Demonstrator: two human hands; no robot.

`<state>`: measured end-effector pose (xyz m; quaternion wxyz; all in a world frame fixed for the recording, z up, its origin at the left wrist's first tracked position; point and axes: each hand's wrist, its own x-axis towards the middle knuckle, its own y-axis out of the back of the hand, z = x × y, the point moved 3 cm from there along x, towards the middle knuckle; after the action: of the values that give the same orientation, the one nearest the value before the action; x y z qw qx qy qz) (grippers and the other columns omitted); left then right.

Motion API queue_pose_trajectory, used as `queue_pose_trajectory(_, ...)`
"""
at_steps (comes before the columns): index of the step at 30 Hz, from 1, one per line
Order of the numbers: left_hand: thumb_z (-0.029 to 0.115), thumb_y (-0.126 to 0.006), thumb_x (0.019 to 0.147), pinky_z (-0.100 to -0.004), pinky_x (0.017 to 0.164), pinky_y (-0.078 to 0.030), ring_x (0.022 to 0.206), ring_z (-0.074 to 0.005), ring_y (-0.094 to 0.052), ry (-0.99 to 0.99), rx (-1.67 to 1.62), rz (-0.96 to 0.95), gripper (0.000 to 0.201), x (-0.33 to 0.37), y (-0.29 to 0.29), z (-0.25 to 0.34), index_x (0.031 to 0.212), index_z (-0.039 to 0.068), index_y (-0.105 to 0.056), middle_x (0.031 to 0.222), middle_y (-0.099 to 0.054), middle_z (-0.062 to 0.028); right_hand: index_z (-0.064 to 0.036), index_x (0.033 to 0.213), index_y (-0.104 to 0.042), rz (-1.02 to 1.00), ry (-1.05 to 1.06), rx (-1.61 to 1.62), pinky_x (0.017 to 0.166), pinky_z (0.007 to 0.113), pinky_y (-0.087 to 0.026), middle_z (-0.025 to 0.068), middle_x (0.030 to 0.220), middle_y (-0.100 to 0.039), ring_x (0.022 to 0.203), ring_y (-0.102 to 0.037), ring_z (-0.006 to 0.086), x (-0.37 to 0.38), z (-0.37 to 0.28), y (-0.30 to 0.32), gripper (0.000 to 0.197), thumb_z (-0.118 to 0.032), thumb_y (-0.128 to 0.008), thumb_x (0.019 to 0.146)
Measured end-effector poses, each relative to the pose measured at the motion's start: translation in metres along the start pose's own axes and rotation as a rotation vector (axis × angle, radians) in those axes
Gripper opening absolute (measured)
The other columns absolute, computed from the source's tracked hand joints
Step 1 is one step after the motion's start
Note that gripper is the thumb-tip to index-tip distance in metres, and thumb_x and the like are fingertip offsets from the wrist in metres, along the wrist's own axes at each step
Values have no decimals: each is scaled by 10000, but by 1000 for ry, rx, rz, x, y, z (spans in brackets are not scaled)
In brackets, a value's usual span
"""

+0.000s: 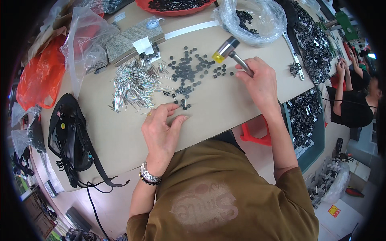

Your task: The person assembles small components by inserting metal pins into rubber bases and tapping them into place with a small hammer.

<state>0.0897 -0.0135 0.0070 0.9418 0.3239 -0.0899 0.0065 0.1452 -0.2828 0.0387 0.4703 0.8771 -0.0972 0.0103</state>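
Observation:
My right hand (259, 82) is closed around the metal handle of a small mallet (227, 48) with a yellow face and a dark face. The mallet's head is held over the table, by the right edge of a scatter of small round black caps (183, 72). My left hand (161, 130) rests low over the table's near part, thumb apart from the bent fingers. Its index fingertip is beside a few black caps (185, 105), and nothing shows in its grasp. Left of the caps lies a loose heap of thin silvery metal pins (132, 84).
A grey stone-like block (134, 38) stands behind the pins. At the back are a red tray (173, 10) and a plastic-lined bowl (257, 20) of black parts. A black mesh bag (70, 136) lies left. Black clips fill a green bin (321, 132) at right; other people work beyond.

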Motion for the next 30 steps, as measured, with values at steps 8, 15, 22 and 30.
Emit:
queue_pose_trajectory(8,175,-872,738,-382,690,-523,768,-276,-678,-70,51,5,301,7,-8,6,954,52,-702,872,-731,-101,-42,950,-733,-118,15,-28,760,446,-504,120,920,-653,826,-655,339,2,1,-12,152,-102,-778,817)
queue_pose_trajectory(15,214,-864,770,-376,666,-531,758,-260,-686,-89,201,-10,297,9,-12,16,947,49,-692,832,-717,-99,-1,946,-710,-77,-71,117,692,392,-484,127,816,-653,714,-620,268,-26,-9,-5,158,-86,-769,826)
queue_pose_trajectory(22,159,-789,838,-405,658,-526,755,-300,-679,-139,185,23,191,3,-10,11,953,55,-677,823,-707,-101,4,952,-696,-238,-211,386,620,266,-426,27,708,-579,656,-499,84,-57,-26,-6,136,-76,-710,844)
queue_pose_trajectory(30,39,-760,843,-379,641,-520,698,-280,-651,-222,274,48,126,-9,1,10,960,33,-713,799,-697,-114,-18,992,-720,-373,-210,592,666,259,-452,22,779,-650,722,-540,70,-69,-33,-24,150,-98,-725,865)
